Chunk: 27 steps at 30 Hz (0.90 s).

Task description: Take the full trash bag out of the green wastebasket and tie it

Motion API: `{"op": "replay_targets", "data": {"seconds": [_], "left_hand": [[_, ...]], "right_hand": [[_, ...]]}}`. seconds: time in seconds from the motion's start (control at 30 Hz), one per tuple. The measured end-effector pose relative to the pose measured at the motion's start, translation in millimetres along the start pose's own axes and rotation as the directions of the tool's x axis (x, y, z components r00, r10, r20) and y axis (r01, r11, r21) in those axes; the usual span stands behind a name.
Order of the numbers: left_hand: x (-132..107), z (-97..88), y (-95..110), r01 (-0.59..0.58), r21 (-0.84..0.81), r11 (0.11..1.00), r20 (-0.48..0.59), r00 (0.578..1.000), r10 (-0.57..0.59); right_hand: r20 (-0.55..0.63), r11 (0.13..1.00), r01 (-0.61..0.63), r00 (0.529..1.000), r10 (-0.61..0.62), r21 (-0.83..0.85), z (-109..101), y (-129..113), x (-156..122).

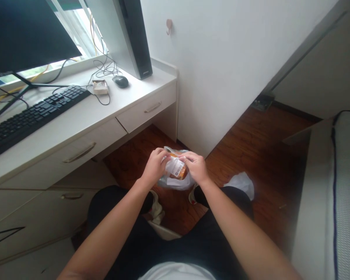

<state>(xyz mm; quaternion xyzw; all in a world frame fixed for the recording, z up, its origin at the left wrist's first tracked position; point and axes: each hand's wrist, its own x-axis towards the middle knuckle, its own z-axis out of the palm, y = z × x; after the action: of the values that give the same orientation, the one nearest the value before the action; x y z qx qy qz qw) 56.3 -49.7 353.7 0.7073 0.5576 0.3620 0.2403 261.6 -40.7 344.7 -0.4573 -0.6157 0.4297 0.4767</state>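
Observation:
Over my lap, my left hand [155, 167] and my right hand [196, 167] pinch the upper part of a clear plastic bag [170, 182] from either side. Their fingertips nearly meet above it. Inside the bag is an orange-brown food item [182, 171], possibly a loaf, partly hidden by my fingers. A white printed label [176, 168] sits on the front of the package, and its text is too small to read.
A white desk [81, 112] with drawers stands at the left, bearing a black keyboard [37, 114], mouse [120, 81], cables, monitor and speaker. A white plastic bag [242, 184] lies on the wooden floor [259, 155]. A mattress [345, 194] is at the right.

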Motion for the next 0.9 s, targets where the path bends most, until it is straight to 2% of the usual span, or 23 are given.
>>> {"op": "replay_targets", "data": {"seconds": [0.17, 0.33, 0.47, 0.6, 0.7, 0.8, 0.83, 0.9], "left_hand": [[-1, -0.3, -10, 0.026, 0.109, 0.994, 0.033, 0.999, -0.030], [-4, -5.3, -25, 0.097, 0.117, 0.988, 0.065, 0.992, -0.105], [-7, -7.6, -34, 0.154, 0.133, 0.979, 0.113, 0.979, -0.170], [-16, -2.4, -43, 0.214, 0.134, 0.968, 0.165, 0.958, -0.235], [-24, -1.7, -53, 0.244, 0.157, 0.957, 0.178, 0.946, -0.271], [-30, -9.2, -67, 0.273, 0.202, 0.941, 0.180, 0.934, -0.309], [-31, -12.9, -71, 0.287, 0.217, 0.933, 0.179, 0.928, -0.327], [-34, -20.6, -78, 0.322, 0.234, 0.917, 0.168, 0.916, -0.364]], "right_hand": [[-0.109, 0.990, -0.121, 0.986, 0.128, 0.066, 0, 22, -2], [-0.214, 0.957, -0.267, 0.934, 0.286, 0.116, -1, 52, -7], [-0.234, 0.906, -0.366, 0.881, 0.411, 0.212, -1, 72, -10], [-0.253, 0.850, -0.439, 0.822, 0.511, 0.291, -6, 88, -11], [-0.337, 0.802, -0.506, 0.730, 0.594, 0.317, -17, 98, -8], [-0.436, 0.766, -0.550, 0.630, 0.643, 0.333, -30, 107, -3], [-0.448, 0.765, -0.555, 0.622, 0.643, 0.327, -32, 110, -2], [-0.455, 0.788, -0.548, 0.647, 0.612, 0.280, -34, 115, 0]]}}
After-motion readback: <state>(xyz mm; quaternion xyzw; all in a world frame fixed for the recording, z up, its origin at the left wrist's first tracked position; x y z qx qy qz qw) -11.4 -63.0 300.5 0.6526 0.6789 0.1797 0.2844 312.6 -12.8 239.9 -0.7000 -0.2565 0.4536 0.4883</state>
